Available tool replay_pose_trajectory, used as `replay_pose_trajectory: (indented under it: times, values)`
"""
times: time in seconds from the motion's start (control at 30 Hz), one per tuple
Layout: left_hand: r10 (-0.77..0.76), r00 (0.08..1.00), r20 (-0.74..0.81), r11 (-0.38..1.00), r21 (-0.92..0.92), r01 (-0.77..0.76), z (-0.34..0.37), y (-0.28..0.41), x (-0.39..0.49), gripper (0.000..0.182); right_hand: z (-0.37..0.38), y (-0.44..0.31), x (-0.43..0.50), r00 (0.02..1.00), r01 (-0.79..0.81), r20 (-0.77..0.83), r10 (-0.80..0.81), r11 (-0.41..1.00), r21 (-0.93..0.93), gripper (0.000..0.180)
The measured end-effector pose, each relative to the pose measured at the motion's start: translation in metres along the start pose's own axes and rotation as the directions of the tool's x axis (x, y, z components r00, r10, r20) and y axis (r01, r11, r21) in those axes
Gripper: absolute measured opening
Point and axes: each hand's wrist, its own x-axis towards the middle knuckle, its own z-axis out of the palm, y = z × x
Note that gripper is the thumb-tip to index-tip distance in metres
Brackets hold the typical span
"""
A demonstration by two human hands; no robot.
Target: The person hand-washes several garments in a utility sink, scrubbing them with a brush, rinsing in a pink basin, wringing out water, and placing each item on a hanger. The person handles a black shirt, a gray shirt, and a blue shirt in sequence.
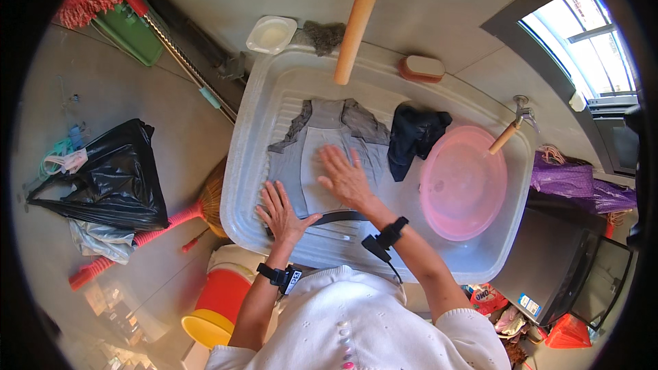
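A wet grey garment point(324, 164) with darker lace trim and a black band lies spread over the washboard ridges of a large sink point(241, 164). My left hand point(282, 216) rests with fingers apart on its lower left edge. Fingers also apart, my right hand point(345, 177) is over the paler middle panel. Just right of the garment lies a crumpled dark cloth point(414, 136). Beyond it, a pink plastic basin point(462, 185) stands in the sink under a small tap point(522, 113) with a tan tube on its spout.
A longer tan tube point(358, 28) hangs over the sink's back. On the rim are a white dish point(271, 34), a scouring pad point(324, 37) and a scrubbing brush point(421, 69). A black plastic bag point(113, 180), a broom point(212, 198) and a mop point(169, 43) are at the left.
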Motion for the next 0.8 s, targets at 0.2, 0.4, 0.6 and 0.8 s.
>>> replay_pose_trajectory:
  times: [0.2, 0.4, 0.6, 0.8]
  values:
    - [0.044, 0.999, -0.002, 0.999, 0.02, -0.044, 0.004, -0.007, 0.001, 0.14, 0.015, 0.023, 0.05, 0.999, -0.037, -0.015, 0.035, 0.988, -0.148, 0.06]
    - [0.05, 0.997, 0.053, 0.999, 0.003, -0.05, 0.001, -0.008, 0.001, 0.141, 0.012, 0.038, 0.042, 0.979, -0.2, -0.065, 0.192, 0.965, -0.171, 0.066]
    - [0.061, 0.996, 0.057, 0.998, 0.03, -0.063, -0.001, -0.01, 0.001, 0.143, 0.0, 0.028, 0.006, 0.969, -0.244, -0.012, 0.246, 0.951, -0.191, 0.071]
    - [0.048, 0.993, 0.108, 0.997, 0.048, -0.053, -0.012, -0.001, 0.002, 0.141, -0.005, 0.015, -0.007, 0.977, -0.167, 0.113, 0.179, 0.98, -0.108, 0.063]
